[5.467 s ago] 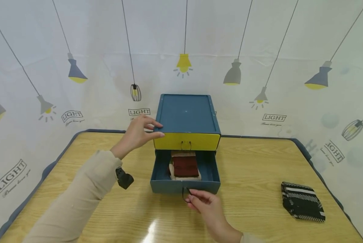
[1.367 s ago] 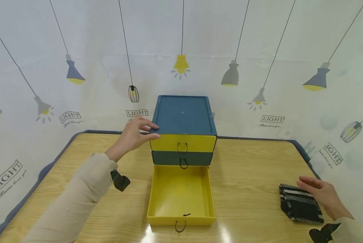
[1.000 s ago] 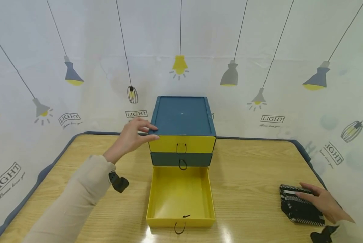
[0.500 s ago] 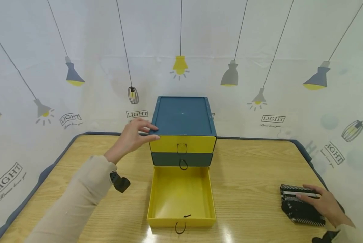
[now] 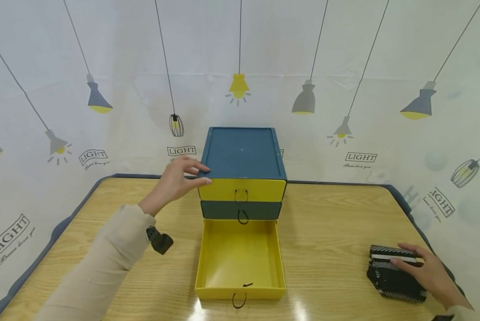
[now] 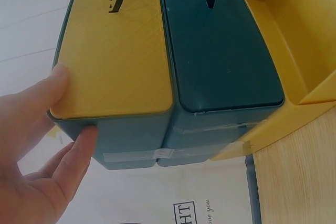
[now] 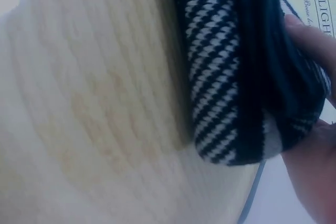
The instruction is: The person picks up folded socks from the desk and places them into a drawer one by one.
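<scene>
My left hand [image 5: 175, 180] holds the front left top corner of a blue drawer unit [image 5: 242, 151]. In the left wrist view, the thumb meets the yellow front's edge and fingers lie along the side. The top yellow drawer [image 5: 224, 191] and the middle blue drawer [image 5: 220, 210] are closed. The bottom yellow drawer [image 5: 240, 254] is pulled out, with a black tie end inside its front wall. On the table's right, my right hand [image 5: 432, 272] grips a folded black-and-white knitted cloth [image 5: 394, 276]. The right wrist view shows the cloth [image 7: 215, 77] bunched, its far side hidden.
Black loop handles hang from each drawer front, one [image 5: 239, 301] at the near end of the bottom drawer. The wooden table [image 5: 324, 223] has a dark rim. A white sheet printed with lamps [image 5: 344, 44] surrounds the table.
The middle drawer, earlier open with folded maroon and cream cloth inside, is shut; the bottom drawer is out. My right hand went from a handle to the knitted cloth and bunched it. The left stayed.
</scene>
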`<action>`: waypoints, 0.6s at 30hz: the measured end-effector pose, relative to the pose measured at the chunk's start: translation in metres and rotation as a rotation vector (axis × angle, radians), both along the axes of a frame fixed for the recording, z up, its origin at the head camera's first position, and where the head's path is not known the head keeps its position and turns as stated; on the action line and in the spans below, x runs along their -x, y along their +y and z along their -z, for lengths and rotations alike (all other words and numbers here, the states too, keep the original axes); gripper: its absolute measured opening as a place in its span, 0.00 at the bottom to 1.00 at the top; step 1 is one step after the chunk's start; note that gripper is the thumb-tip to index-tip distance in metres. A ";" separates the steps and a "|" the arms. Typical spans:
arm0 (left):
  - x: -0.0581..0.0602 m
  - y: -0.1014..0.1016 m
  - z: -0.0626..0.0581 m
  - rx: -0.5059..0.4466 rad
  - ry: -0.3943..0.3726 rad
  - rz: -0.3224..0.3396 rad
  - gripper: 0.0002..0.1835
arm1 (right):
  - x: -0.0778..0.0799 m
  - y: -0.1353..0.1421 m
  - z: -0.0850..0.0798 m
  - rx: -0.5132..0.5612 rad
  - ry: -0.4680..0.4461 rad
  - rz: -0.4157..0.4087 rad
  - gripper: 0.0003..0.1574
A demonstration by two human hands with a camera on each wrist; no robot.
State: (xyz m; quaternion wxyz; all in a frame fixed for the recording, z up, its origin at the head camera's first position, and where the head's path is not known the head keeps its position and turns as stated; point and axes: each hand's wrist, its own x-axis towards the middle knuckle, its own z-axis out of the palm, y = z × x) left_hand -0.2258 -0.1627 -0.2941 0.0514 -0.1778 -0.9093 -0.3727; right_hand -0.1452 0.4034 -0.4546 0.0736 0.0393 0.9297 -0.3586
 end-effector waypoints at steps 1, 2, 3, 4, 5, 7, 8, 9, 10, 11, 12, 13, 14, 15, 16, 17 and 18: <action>0.000 0.000 0.000 -0.001 -0.003 0.000 0.16 | -0.001 0.000 0.000 0.002 -0.008 -0.009 0.47; 0.000 0.000 0.000 -0.001 -0.004 0.000 0.17 | -0.002 -0.001 -0.001 0.010 -0.014 -0.022 0.47; 0.000 -0.001 0.000 -0.001 -0.006 0.000 0.17 | -0.003 -0.001 -0.001 0.020 -0.015 -0.030 0.47; 0.000 -0.001 -0.001 -0.001 -0.007 0.000 0.17 | -0.004 -0.002 -0.001 0.025 -0.006 -0.033 0.46; 0.000 -0.001 -0.001 -0.001 -0.008 0.000 0.17 | -0.005 -0.003 -0.001 0.031 -0.005 -0.033 0.46; -0.001 -0.001 -0.001 0.000 -0.008 -0.001 0.17 | -0.007 -0.005 -0.003 0.039 -0.009 -0.027 0.46; -0.001 0.000 -0.001 0.000 -0.007 -0.001 0.16 | -0.008 -0.005 -0.004 0.047 -0.020 -0.021 0.46; -0.001 0.000 -0.001 0.001 -0.006 -0.001 0.16 | -0.008 -0.006 -0.004 0.050 -0.022 -0.016 0.46; -0.002 0.000 -0.001 0.002 -0.005 -0.001 0.16 | -0.010 -0.007 -0.005 0.052 -0.026 -0.010 0.46; -0.002 0.000 -0.002 0.002 -0.004 0.001 0.16 | -0.010 -0.008 -0.007 0.051 -0.026 -0.008 0.45; -0.002 0.001 -0.002 0.002 -0.003 0.001 0.16 | -0.011 -0.010 -0.008 0.047 -0.019 -0.006 0.45; -0.002 0.001 -0.002 0.002 -0.003 0.004 0.16 | -0.012 -0.011 -0.010 0.048 -0.008 -0.004 0.44; -0.002 0.001 -0.002 0.003 -0.003 0.005 0.16 | -0.013 -0.014 -0.012 0.046 0.011 0.000 0.43; -0.002 0.001 -0.002 0.003 -0.004 0.005 0.16 | -0.013 -0.016 -0.013 0.041 0.038 0.002 0.42; -0.002 0.001 -0.002 0.003 -0.006 0.005 0.16 | -0.013 -0.020 -0.016 0.048 0.051 0.001 0.41; -0.002 0.001 -0.002 0.004 -0.007 0.003 0.16 | -0.013 -0.023 -0.019 0.053 0.074 -0.004 0.39; -0.001 0.000 -0.002 0.004 -0.009 0.001 0.17 | -0.012 -0.028 -0.023 0.067 0.085 -0.011 0.38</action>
